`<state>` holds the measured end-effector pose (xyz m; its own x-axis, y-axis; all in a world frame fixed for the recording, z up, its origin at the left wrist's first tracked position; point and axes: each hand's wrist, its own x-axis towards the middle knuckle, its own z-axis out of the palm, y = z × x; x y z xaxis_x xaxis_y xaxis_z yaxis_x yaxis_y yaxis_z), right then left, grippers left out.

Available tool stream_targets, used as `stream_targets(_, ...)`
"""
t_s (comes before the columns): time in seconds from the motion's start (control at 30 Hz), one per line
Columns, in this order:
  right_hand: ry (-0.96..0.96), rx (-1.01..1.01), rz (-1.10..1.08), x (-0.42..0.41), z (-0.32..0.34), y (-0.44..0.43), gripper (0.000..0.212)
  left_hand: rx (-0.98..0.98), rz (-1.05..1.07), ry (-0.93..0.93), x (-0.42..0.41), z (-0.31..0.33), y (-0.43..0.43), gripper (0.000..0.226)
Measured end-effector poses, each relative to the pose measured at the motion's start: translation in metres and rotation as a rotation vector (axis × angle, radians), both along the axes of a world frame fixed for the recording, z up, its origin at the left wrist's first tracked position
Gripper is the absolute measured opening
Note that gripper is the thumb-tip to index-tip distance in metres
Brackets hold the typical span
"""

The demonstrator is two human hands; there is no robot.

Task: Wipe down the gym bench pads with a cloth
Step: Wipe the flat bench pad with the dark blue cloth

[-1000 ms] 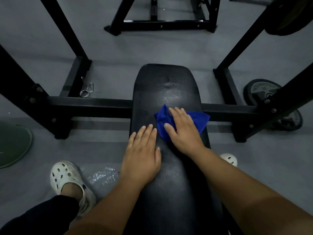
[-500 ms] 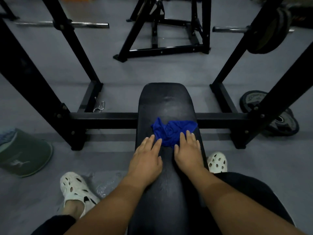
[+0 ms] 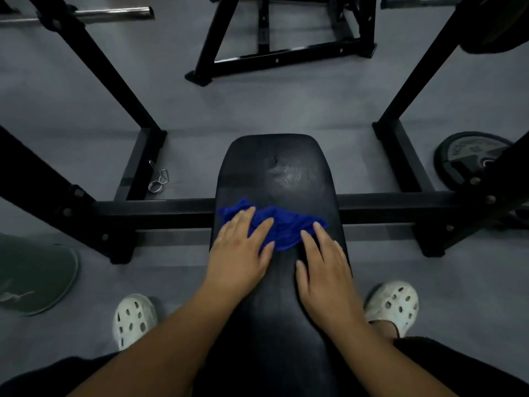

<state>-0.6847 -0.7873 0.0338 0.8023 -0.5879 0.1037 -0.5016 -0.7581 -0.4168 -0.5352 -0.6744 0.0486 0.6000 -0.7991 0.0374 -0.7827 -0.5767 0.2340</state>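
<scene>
Both hands lie flat, gripping nothing: the left hand [image 3: 240, 253] has slid onto the blue cloth [image 3: 282, 229] midway along the bench pad [image 3: 282, 285], while the right hand [image 3: 326, 270] touches the cloth's edge. The pad's wet far end is probably next.

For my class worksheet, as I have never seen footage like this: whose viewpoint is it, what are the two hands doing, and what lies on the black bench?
There is no machine here: a person wears a camera on the head, so the one picture looks forward and down over their own forearms. Both hands lie flat on the long black padded bench. The left hand presses on a crumpled blue cloth; the right hand rests on the pad, fingertips at the cloth's edge. Nothing is gripped. Beyond the cloth a wet-looking patch shines on the pad. On the grey floor are a metal spring clip and a round weight plate.
</scene>
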Motion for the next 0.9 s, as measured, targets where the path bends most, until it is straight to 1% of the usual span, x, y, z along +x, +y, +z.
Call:
stream_targets(0.03,0.003,0.0,0.0,0.001,-0.001,0.0,0.053,-0.027,-0.029,0.02,-0.004,0.0,0.014,0.051)
stream_targets(0.1,0.016,0.002,0.002,0.004,-0.001,-0.002,0.051,0.002,-0.084,0.071,-0.005,0.001,0.032,0.042)
stream_targets(0.13,0.014,0.004,0.006,0.004,-0.002,-0.003,0.05,0.015,-0.076,0.066,0.002,0.001,0.03,0.042)
stream_targets(0.23,-0.014,0.015,-0.002,0.003,-0.003,-0.003,0.049,0.04,0.101,0.0,0.034,0.003,-0.018,0.062)
stream_targets(0.3,-0.035,0.019,-0.015,0.003,-0.004,-0.004,0.05,0.057,0.157,-0.007,0.03,-0.002,-0.04,0.069)
stream_targets(0.33,-0.042,0.022,-0.019,0.003,-0.004,-0.004,0.05,0.066,0.119,-0.009,0.02,-0.007,-0.036,0.068)
stream_targets(0.4,-0.035,0.029,-0.027,0.002,-0.004,-0.003,0.051,0.068,-0.053,-0.017,0.0,-0.01,-0.005,0.065)
stream_targets(0.47,-0.004,0.006,-0.026,0.002,-0.003,-0.001,0.051,0.097,-0.194,-0.027,0.007,-0.009,0.029,0.066)
stream_targets(0.5,0.017,-0.008,-0.025,0.003,-0.003,0.0,0.051,0.101,-0.206,-0.056,0.02,-0.011,0.034,0.068)
stream_targets(0.53,0.035,-0.022,-0.024,0.004,-0.003,0.0,0.051,0.106,-0.174,-0.068,0.033,-0.011,0.03,0.071)
stream_targets(0.6,0.055,-0.049,-0.019,0.006,-0.004,0.0,0.052,0.099,0.009,-0.08,0.047,-0.013,-0.003,0.076)
stream_targets(0.63,0.058,-0.058,-0.014,0.007,-0.004,0.0,0.052,0.095,0.097,-0.064,0.044,-0.012,-0.02,0.078)
stream_targets(0.67,0.057,-0.064,-0.007,0.007,-0.004,0.0,0.052,0.091,0.13,-0.039,0.037,-0.011,-0.03,0.078)
stream_targets(0.7,0.056,-0.068,-0.001,0.007,-0.005,0.0,0.052,0.084,0.083,-0.027,0.029,-0.012,-0.031,0.077)
stream_targets(0.77,0.058,-0.069,0.004,0.006,-0.004,-0.001,0.052,0.07,-0.169,-0.02,0.027,-0.013,-0.008,0.074)
stream_targets(0.8,0.059,-0.07,0.002,0.007,-0.004,-0.001,0.052,0.085,-0.291,-0.021,0.037,-0.011,0.009,0.073)
stream_targets(0.83,0.058,-0.074,-0.003,0.007,-0.003,0.0,0.052,0.108,-0.361,-0.049,0.055,-0.01,0.019,0.074)
stream_targets(0.87,0.059,-0.078,-0.011,0.008,-0.003,0.0,0.051,0.136,-0.363,-0.091,0.074,-0.008,0.019,0.077)
stream_targets(0.9,0.06,-0.079,-0.015,0.008,-0.003,0.001,0.051,0.159,-0.301,-0.112,0.093,-0.004,0.009,0.08)
